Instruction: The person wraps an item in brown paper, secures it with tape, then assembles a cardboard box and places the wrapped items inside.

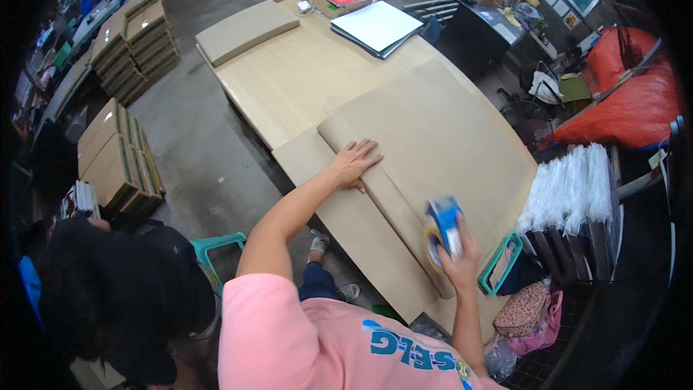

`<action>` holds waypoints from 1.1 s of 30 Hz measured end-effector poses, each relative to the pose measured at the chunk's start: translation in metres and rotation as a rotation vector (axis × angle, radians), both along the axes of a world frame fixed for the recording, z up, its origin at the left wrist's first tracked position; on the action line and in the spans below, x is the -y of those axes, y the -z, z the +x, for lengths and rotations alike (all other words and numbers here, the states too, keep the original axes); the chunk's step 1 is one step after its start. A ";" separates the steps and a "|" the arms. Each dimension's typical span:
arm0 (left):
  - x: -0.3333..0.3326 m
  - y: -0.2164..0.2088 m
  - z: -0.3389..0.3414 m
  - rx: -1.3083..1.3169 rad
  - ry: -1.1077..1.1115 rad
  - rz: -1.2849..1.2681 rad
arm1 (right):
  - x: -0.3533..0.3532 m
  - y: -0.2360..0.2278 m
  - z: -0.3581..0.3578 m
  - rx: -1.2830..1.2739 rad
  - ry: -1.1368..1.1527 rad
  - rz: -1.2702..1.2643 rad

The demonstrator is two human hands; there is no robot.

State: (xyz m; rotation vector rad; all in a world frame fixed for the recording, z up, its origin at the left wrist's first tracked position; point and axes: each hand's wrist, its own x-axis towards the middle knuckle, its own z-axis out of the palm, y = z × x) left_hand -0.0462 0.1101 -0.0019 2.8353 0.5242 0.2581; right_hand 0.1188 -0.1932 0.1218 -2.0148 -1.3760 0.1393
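Pink tee (328,350) here, with the short left sleeve (263,310) stopping well back from the fingers (365,147) of the left hand (350,166). Chunky teal-blue chest print (410,350), 1 roundish yellow-green emblem (463,370). Farther down than those fingers: dark blue trousers (317,280) and 2 light sandals (350,291).

left grip (351,165) spread on rolled brown paper (394,212), right grip (463,258) around blue tape dispenser (446,222), pale table (285,87)
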 end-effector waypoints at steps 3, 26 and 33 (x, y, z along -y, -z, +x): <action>-0.009 0.007 -0.002 0.095 0.003 -0.044 | -0.093 0.016 0.006 0.052 -0.102 -0.098; -0.033 0.023 -0.009 0.184 -0.086 -0.250 | -0.053 -0.008 0.056 0.120 -0.272 -0.905; -0.031 0.016 -0.004 0.087 -0.003 -0.158 | -0.048 0.010 0.038 -0.008 -0.180 -0.057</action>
